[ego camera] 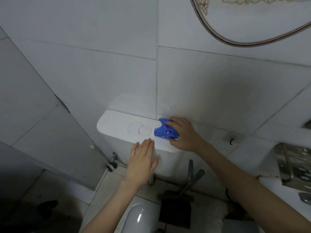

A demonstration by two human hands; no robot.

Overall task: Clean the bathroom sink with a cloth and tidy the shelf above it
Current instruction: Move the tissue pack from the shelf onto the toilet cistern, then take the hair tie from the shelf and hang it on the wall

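Water valve [112, 163] low on the wall, left of the toilet tank. White tank lid [116, 125] runs along the tiled wall, with two round flush buttons [139, 129] at its middle.

Left hand [143, 162]: released, fingers straight and together, tips at the lid's front edge just below the buttons. Cannot tell whether it touches.

Blue tissue packet [165, 131] lies on the lid's right half, just beside the buttons and near the back edge.

Right hand [182, 135] grasps the packet, fingers over its far side and thumb at its near right corner.

Below: toilet bowl [134, 219] rim, with a dark dustpan [175, 212] on the floor just right of it. Metal rack [296, 163] at the far right edge.
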